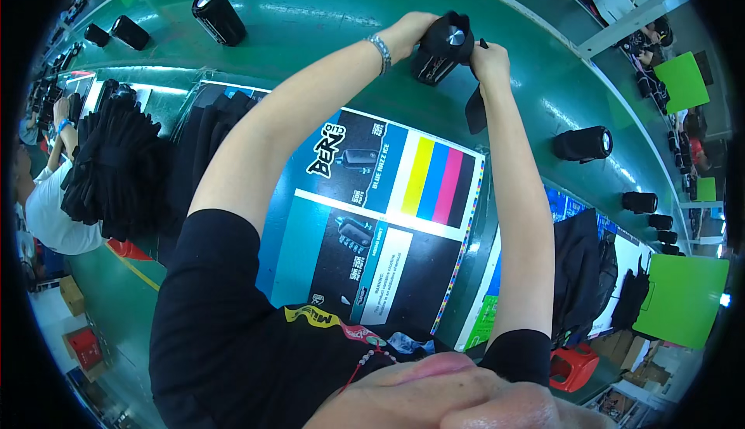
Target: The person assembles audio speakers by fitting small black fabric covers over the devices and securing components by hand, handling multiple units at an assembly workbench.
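Note:
At the far side of the bench, both my arms reach out to a black cylindrical speaker with a round silver end. Black cloth wraps around its upper part. My left hand grips the speaker's left side, its fingertips hidden behind. Closed on the right side, my right hand holds the black cloth at the speaker's edge. A dark flap hangs below that hand, against the forearm.
More black speakers lie along the green bench on both sides, one at right. Printed sheets lie before me. A heap of black cloth pouches is at left, near another person. Dark cloth lies right.

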### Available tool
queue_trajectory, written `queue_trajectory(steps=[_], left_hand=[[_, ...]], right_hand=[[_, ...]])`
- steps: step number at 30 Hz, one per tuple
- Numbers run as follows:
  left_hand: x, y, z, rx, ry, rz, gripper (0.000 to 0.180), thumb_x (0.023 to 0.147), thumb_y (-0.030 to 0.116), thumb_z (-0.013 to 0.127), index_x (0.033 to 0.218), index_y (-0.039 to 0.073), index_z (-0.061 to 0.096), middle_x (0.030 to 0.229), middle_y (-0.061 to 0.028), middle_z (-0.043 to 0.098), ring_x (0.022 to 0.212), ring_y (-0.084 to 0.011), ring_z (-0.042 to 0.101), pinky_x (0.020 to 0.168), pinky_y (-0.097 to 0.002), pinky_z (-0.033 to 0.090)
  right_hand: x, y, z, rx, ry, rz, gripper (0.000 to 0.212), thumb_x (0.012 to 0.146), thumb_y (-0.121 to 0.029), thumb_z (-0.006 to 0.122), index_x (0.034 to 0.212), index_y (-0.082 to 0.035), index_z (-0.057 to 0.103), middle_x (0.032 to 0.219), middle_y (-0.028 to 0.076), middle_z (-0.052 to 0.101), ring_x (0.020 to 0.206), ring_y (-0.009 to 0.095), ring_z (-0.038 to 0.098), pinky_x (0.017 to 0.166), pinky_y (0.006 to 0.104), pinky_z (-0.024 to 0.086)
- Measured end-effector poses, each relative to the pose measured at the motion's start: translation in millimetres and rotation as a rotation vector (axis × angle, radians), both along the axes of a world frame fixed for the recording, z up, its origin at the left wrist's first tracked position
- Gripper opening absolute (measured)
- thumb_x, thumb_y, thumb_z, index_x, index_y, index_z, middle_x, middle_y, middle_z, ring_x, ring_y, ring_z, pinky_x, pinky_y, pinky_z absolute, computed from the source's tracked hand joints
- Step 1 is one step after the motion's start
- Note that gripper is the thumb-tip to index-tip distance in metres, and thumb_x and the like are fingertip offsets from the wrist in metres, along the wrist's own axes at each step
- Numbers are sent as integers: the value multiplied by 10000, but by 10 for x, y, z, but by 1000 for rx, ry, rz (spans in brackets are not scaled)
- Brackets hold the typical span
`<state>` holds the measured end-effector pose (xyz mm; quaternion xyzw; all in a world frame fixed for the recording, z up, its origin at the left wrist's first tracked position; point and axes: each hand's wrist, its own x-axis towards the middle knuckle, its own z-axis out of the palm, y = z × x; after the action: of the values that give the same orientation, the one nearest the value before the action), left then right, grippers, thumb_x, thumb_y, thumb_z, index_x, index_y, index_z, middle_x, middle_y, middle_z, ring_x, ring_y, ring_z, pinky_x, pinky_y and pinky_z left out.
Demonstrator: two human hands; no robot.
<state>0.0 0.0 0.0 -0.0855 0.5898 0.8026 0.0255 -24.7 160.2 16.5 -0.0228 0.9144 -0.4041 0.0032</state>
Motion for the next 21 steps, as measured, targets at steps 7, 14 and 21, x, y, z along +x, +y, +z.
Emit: queue_trajectory(steps=[7, 14, 21], left_hand=[[-411, 279, -776, -273, 56, -102, 310, 909, 297, 515, 885, 19, 650, 1003, -93, 650, 927, -165, 583, 848, -299, 431], [-700, -83, -1380, -515, 620, 274, 305, 934, 422, 460, 961, 277, 728, 1299, -72, 541, 1290, -269, 393, 1071, -535, 187], [-208, 312, -756, -1520, 595, 347, 294, 895, 297, 537, 1043, 91, 687, 1206, -156, 582, 1163, -334, 504, 992, -481, 369]], right_hand=[[142, 409, -346, -76, -17, -169, 241, 792, -252, 603, 817, -40, 715, 794, 174, 687, 817, 352, 659, 746, 427, 498], [257, 129, -484, 131, 155, -87, 262, 801, -255, 607, 975, -85, 703, 971, 172, 679, 957, 373, 629, 829, 445, 494], [275, 442, -584, 344, 385, 94, 198, 830, -129, 498, 972, -76, 626, 1075, 152, 590, 937, 395, 611, 798, 497, 477]])
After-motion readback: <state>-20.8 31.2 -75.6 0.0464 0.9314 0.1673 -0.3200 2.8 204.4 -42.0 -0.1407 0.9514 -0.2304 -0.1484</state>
